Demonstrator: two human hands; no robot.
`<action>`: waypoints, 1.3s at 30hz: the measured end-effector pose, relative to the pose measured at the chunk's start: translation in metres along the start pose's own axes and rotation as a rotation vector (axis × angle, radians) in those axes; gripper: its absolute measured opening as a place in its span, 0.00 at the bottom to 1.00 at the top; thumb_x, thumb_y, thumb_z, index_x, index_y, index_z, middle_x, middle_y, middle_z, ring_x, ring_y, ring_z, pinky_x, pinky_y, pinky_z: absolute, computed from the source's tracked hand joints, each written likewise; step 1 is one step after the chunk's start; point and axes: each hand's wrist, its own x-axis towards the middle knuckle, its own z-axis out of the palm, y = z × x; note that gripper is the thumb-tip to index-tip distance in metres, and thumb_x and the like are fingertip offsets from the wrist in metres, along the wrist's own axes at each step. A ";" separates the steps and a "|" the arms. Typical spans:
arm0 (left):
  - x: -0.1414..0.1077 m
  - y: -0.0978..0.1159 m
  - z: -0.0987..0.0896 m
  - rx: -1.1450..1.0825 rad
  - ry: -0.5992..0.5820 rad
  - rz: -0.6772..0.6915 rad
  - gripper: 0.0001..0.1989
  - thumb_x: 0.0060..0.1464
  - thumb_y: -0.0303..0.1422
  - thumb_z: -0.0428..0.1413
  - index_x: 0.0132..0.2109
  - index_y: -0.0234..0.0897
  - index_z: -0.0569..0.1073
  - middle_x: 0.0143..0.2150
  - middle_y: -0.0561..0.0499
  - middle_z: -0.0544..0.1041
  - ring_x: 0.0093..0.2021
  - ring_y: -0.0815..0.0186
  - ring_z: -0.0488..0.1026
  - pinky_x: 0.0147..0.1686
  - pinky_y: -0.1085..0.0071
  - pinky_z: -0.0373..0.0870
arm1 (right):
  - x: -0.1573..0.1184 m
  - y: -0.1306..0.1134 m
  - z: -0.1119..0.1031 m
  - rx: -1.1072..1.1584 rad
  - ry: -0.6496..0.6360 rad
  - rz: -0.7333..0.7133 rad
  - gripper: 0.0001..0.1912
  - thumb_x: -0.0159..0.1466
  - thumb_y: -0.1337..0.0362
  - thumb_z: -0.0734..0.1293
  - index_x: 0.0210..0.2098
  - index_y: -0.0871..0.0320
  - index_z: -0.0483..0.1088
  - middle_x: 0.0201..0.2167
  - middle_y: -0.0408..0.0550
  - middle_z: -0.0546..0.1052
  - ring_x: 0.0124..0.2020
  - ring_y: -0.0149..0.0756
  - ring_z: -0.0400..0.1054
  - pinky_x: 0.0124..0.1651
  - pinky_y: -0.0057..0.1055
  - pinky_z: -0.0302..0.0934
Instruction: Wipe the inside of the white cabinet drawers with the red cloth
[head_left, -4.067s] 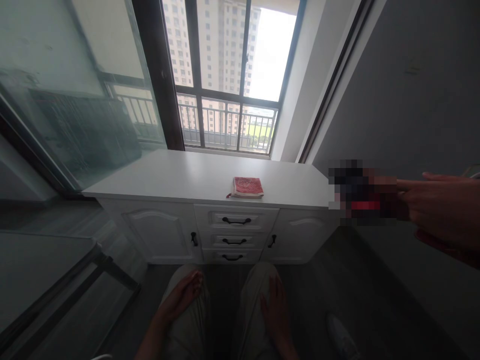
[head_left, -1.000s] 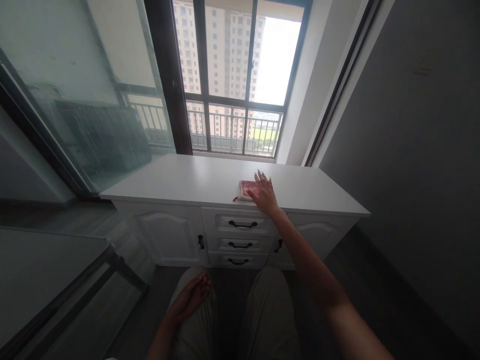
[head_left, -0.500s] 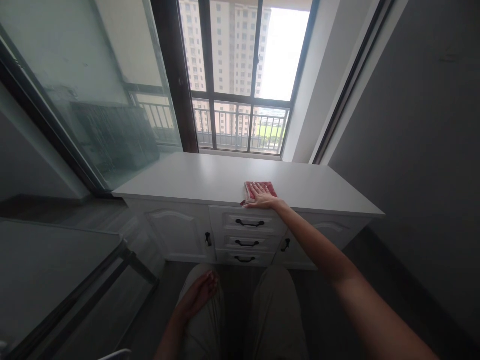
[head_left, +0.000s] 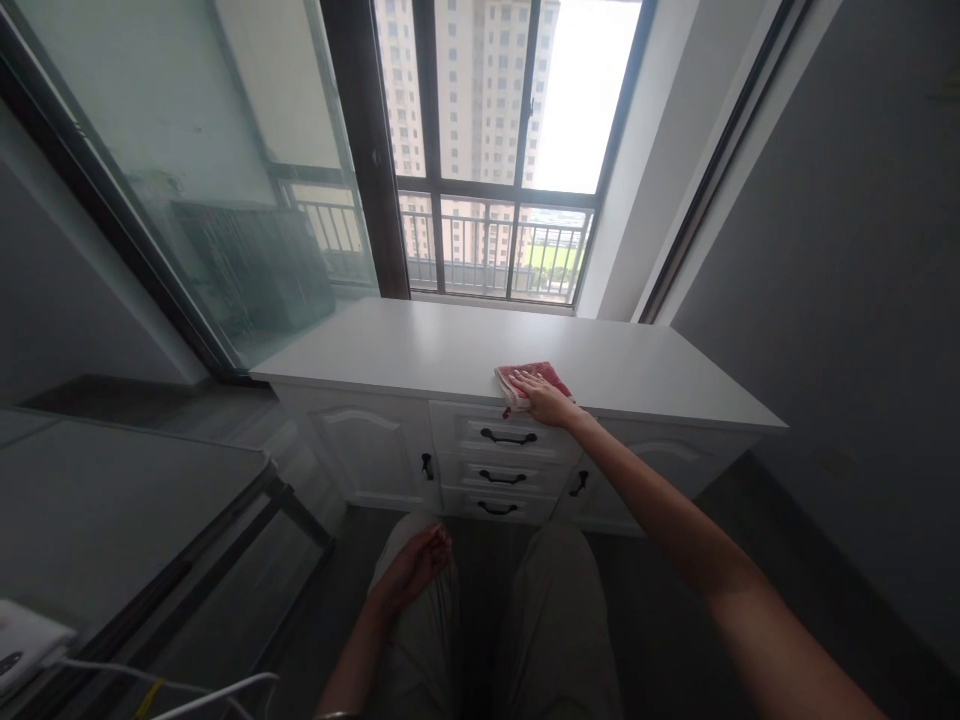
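Dark-framed window, tower block outside, glass panel, grey wall

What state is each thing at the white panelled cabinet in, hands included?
Red fabric cloth with pale edging, flat at the front edge of the white top
Right hand, palm down on the cloth
Left hand, loosely curled on the left knee
Three stacked white rectangular drawers, all shut
Two white arch-panelled doors, shut, one partly behind the right arm

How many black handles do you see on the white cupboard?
5. Below the red cloth: top drawer handle, middle drawer handle, bottom drawer handle. Beside those: left door handle, right door handle. The right arm could hide more.
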 end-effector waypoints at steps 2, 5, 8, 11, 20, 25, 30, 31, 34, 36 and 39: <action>0.001 -0.001 0.000 0.034 0.013 0.027 0.18 0.47 0.43 0.73 0.37 0.36 0.78 0.38 0.49 0.81 0.38 0.67 0.78 0.39 0.72 0.70 | -0.012 -0.002 -0.002 0.071 0.078 -0.031 0.40 0.61 0.75 0.63 0.73 0.59 0.63 0.72 0.58 0.65 0.75 0.49 0.55 0.76 0.56 0.47; -0.001 -0.002 0.000 0.125 0.020 0.073 0.21 0.45 0.48 0.73 0.37 0.37 0.78 0.37 0.48 0.81 0.38 0.65 0.78 0.38 0.70 0.70 | -0.034 -0.010 -0.007 0.176 0.195 -0.035 0.33 0.64 0.73 0.64 0.68 0.55 0.70 0.68 0.54 0.71 0.71 0.48 0.63 0.74 0.53 0.55; -0.003 0.000 0.006 0.397 0.047 0.196 0.26 0.48 0.58 0.66 0.36 0.38 0.78 0.37 0.46 0.81 0.37 0.63 0.78 0.38 0.67 0.72 | -0.059 -0.024 -0.016 0.317 0.288 -0.021 0.29 0.66 0.68 0.68 0.66 0.53 0.72 0.63 0.53 0.76 0.65 0.48 0.70 0.69 0.50 0.63; 0.000 0.006 0.022 0.683 0.065 0.313 0.31 0.51 0.65 0.57 0.33 0.39 0.78 0.33 0.45 0.81 0.33 0.60 0.78 0.34 0.65 0.73 | -0.083 -0.040 -0.025 0.520 0.390 -0.020 0.27 0.65 0.61 0.72 0.63 0.53 0.74 0.61 0.53 0.77 0.64 0.47 0.71 0.68 0.48 0.63; 0.062 0.063 0.142 1.222 0.045 0.714 0.18 0.66 0.44 0.52 0.54 0.42 0.78 0.57 0.44 0.80 0.62 0.57 0.73 0.65 0.58 0.65 | -0.163 -0.075 0.016 1.290 1.050 0.662 0.28 0.50 0.54 0.83 0.47 0.57 0.79 0.44 0.51 0.85 0.43 0.47 0.81 0.47 0.41 0.78; 0.102 0.073 0.200 1.491 0.019 0.790 0.16 0.67 0.36 0.54 0.57 0.39 0.77 0.58 0.42 0.78 0.63 0.54 0.71 0.66 0.56 0.62 | -0.213 -0.095 0.069 1.704 1.168 0.905 0.18 0.52 0.65 0.80 0.42 0.55 0.79 0.38 0.44 0.86 0.37 0.40 0.83 0.41 0.34 0.81; 0.116 0.058 0.208 1.668 0.000 0.785 0.13 0.66 0.35 0.56 0.53 0.37 0.79 0.55 0.39 0.79 0.61 0.51 0.72 0.65 0.53 0.61 | -0.255 -0.108 0.109 1.859 1.232 0.881 0.13 0.51 0.70 0.77 0.36 0.51 0.79 0.37 0.43 0.86 0.38 0.40 0.83 0.45 0.40 0.80; 0.116 0.057 0.207 1.685 0.000 0.789 0.12 0.66 0.35 0.55 0.51 0.37 0.79 0.55 0.39 0.79 0.60 0.50 0.72 0.65 0.52 0.60 | -0.260 -0.108 0.113 1.837 1.250 0.861 0.14 0.50 0.70 0.77 0.35 0.51 0.79 0.35 0.41 0.86 0.37 0.40 0.83 0.45 0.40 0.80; 0.115 0.055 0.203 1.698 0.015 0.801 0.14 0.69 0.34 0.51 0.53 0.35 0.77 0.52 0.38 0.80 0.58 0.52 0.73 0.63 0.53 0.60 | -0.268 -0.103 0.116 1.759 1.265 0.837 0.14 0.49 0.70 0.77 0.34 0.50 0.79 0.33 0.40 0.85 0.36 0.39 0.83 0.46 0.38 0.79; 0.113 0.055 0.200 1.686 0.033 0.799 0.15 0.70 0.34 0.49 0.57 0.34 0.75 0.51 0.39 0.80 0.55 0.54 0.74 0.61 0.55 0.62 | -0.271 -0.097 0.112 1.737 1.297 0.859 0.14 0.49 0.70 0.76 0.35 0.51 0.79 0.34 0.40 0.85 0.36 0.38 0.83 0.46 0.37 0.79; 0.107 0.051 0.196 1.663 0.061 0.782 0.15 0.70 0.36 0.52 0.56 0.34 0.77 0.49 0.39 0.82 0.52 0.54 0.76 0.58 0.57 0.64 | -0.275 -0.091 0.103 1.706 1.385 0.880 0.16 0.51 0.71 0.75 0.38 0.50 0.80 0.36 0.40 0.85 0.37 0.37 0.83 0.44 0.37 0.80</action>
